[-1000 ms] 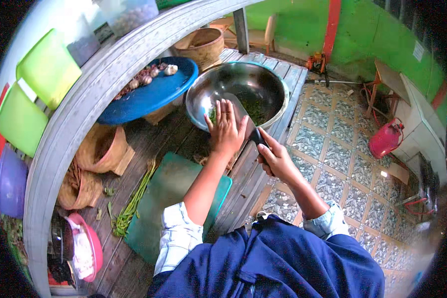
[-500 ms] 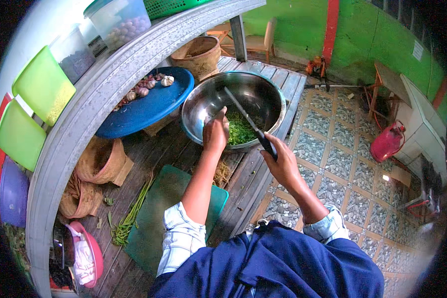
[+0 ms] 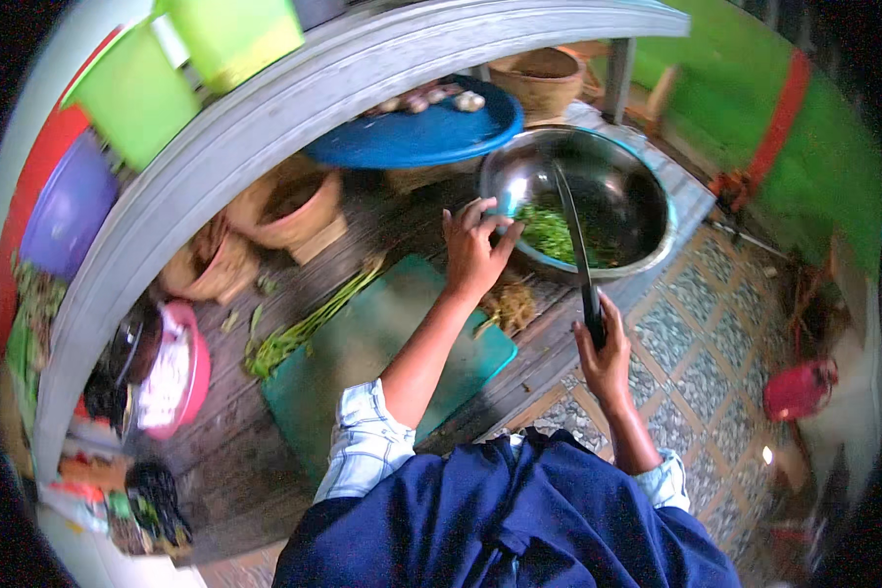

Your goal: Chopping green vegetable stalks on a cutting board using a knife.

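Observation:
My right hand is closed round the black handle of a long knife, whose blade points away from me over a large steel bowl. Inside the bowl lie chopped green leaves. My left hand hovers by the bowl's left rim, fingers spread and nothing in them. Below that hand, a green cutting board lies bare on the wooden table. A bundle of long green stalks rests along the board's left edge, and a small heap of brownish roots sits at its right.
A blue round tray with garlic and shallots stands at the back. Woven baskets are left of it, under a grey shelf arching over the table. A pink basin holds white cloth. Tiled floor lies to the right.
The view has swung left, so the bowl sits farther right. My left hand has come out of the bowl and its fingers have spread. The knife remains in my right hand.

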